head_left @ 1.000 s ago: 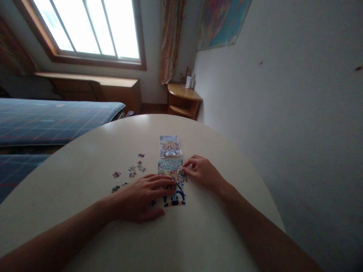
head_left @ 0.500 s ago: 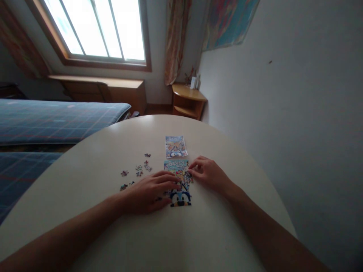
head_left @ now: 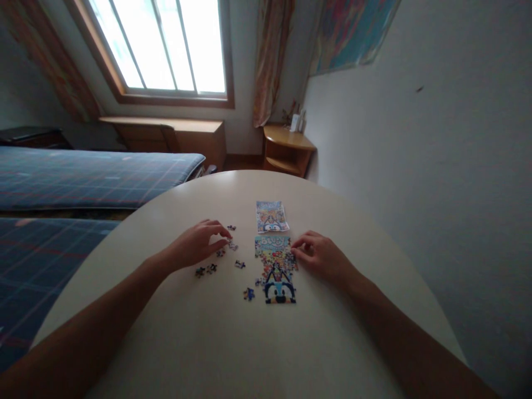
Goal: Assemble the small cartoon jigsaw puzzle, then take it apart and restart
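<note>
A partly assembled jigsaw puzzle [head_left: 280, 291] lies flat on the table, with a blue cartoon dog's face at its near end and lettering at the far end. Its left side is ragged. My right hand [head_left: 318, 252] is curled at the right edge, thumb and forefinger pinched there. Left of the puzzle, my left hand [head_left: 199, 244] has thumb and forefinger closed at a loose puzzle piece [head_left: 233, 246]. Other loose pieces lie around, among them a blue one [head_left: 249, 293] and a dark one [head_left: 200, 271]. Above the puzzle lies a matching picture sheet [head_left: 271, 217].
The round white table [head_left: 216, 343] fills the foreground. A bed with a plaid blue mattress [head_left: 103, 177] stands to the left. Beyond are a wooden desk [head_left: 195, 126] under the window and a corner shelf [head_left: 286, 138]. A white wall [head_left: 407, 166] runs along the right.
My left hand has lifted off the puzzle and moved up and left to the loose pieces, uncovering the puzzle's left side. My right hand stays at the right edge. The view has shifted slightly.
</note>
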A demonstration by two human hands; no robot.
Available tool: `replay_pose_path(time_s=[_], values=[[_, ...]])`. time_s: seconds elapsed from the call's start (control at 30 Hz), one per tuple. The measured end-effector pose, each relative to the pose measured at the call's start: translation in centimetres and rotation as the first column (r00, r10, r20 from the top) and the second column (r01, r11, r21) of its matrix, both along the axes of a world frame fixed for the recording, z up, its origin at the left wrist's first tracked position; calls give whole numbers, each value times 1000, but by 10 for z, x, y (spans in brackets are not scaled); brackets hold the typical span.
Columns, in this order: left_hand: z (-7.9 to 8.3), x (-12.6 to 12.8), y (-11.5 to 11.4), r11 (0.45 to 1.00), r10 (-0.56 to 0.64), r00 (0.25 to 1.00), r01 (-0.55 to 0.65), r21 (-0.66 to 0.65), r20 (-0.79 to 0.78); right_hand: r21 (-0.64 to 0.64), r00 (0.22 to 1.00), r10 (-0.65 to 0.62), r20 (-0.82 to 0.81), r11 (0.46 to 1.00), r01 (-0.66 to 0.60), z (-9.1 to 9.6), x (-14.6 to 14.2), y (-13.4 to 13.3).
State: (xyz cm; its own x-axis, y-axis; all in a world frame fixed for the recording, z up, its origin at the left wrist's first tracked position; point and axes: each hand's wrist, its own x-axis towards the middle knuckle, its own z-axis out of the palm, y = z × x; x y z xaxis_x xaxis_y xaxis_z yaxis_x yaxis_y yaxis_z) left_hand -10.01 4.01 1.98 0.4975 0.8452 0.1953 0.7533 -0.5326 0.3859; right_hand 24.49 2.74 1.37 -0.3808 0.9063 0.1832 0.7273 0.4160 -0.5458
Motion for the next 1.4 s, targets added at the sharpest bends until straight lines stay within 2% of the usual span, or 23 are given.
replay_pose_path(time_s=[0.27,0.67,0.93,1.4], values=[[-9,1,5,988,153,987,-153,-5,-39,-13,1000,1,-2,1000,-1,0,1,2],[-11,11,1,995,97,995,-97,-2,6,-18,1000,16,-6,1000,-16,0,-1,1],[-14,19,1,987,159,986,-157,-32,54,-14,1000,28,-8,1000,-28,0,-2,0],[-16,13,4,949,307,948,-298,-102,85,-20,1000,19,-2,1000,-19,1,-3,0]])
